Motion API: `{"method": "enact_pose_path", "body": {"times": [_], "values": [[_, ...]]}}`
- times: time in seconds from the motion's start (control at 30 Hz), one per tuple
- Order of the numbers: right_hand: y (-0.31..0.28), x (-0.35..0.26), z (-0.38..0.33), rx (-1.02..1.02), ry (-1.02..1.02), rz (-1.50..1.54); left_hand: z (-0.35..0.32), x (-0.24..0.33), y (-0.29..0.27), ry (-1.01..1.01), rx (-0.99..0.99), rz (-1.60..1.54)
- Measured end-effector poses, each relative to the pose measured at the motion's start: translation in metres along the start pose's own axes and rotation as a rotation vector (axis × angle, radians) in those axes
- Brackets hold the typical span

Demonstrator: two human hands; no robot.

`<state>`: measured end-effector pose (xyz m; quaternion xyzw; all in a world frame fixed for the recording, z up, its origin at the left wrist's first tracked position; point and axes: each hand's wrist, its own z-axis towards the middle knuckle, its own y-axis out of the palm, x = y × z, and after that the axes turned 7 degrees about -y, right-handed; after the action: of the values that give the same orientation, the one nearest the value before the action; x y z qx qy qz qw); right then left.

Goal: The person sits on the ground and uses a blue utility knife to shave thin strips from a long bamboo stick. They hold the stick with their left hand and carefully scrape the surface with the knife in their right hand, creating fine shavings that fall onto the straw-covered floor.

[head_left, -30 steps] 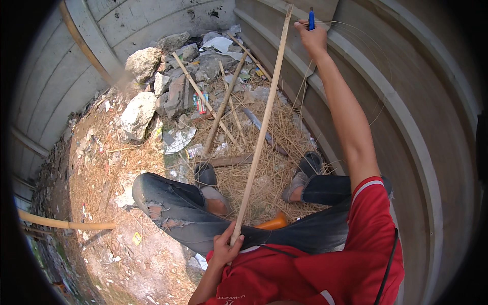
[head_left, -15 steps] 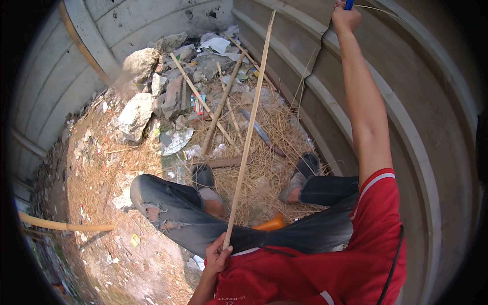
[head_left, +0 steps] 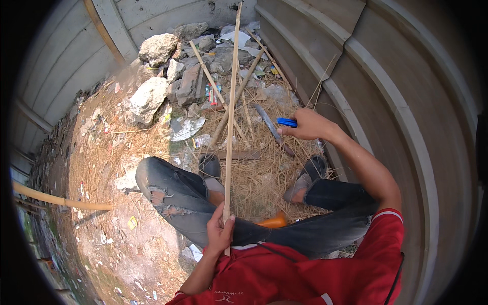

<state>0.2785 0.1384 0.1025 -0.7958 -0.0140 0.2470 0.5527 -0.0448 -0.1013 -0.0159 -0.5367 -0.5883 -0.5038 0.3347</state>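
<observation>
My left hand [head_left: 220,232] is closed around the lower part of a long pale bamboo strip [head_left: 231,122], close to my lap. The strip stands away from me, its far tip near the back wall. Out in front, over the straw, my right hand [head_left: 309,125] is closed on a blue plastic-handled tool [head_left: 287,122]; its blade, if any, does not show. Just left of that hand, a grey-bladed knife [head_left: 266,120] with a brownish handle lies on the straw. An orange piece [head_left: 273,221] rests by my legs, partly covered by them.
Several bamboo sticks [head_left: 208,71] lie across the straw [head_left: 259,175]. Large rocks [head_left: 147,99] and litter are piled at the back left. Corrugated sheet metal [head_left: 401,127] closes in the right side. A bamboo pole [head_left: 66,202] juts in from the left.
My right hand has come down and left from the upper right, bringing the blue tool near the strip. The strip now stands more upright in view, still in my left hand.
</observation>
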Motion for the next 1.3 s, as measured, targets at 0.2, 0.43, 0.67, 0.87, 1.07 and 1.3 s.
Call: {"method": "enact_pose_path", "body": {"times": [0.2, 0.43, 0.67, 0.87, 1.07, 1.3], "values": [[0.054, -0.059, -0.024, 0.239, -0.299, 0.004, 0.048, 0.028, 0.029, 0.034, -0.003, 0.078], [0.086, -0.075, -0.024, 0.242, -0.203, -0.074, 0.079, 0.045, 0.058, 0.084, -0.030, 0.089], [0.094, -0.077, -0.023, 0.229, -0.186, -0.136, 0.086, 0.040, 0.057, 0.144, 0.024, 0.118], [0.111, -0.055, 0.020, 0.327, -0.077, -0.217, 0.077, 0.036, 0.053, 0.085, -0.032, 0.113], [0.043, 0.044, 0.060, 0.536, 0.285, -0.137, 0.023, 0.022, 0.072, -0.018, -0.109, 0.126], [0.045, -0.008, 0.020, 0.373, -0.011, 0.114, 0.060, 0.031, 0.056, 0.023, -0.040, 0.068]]}}
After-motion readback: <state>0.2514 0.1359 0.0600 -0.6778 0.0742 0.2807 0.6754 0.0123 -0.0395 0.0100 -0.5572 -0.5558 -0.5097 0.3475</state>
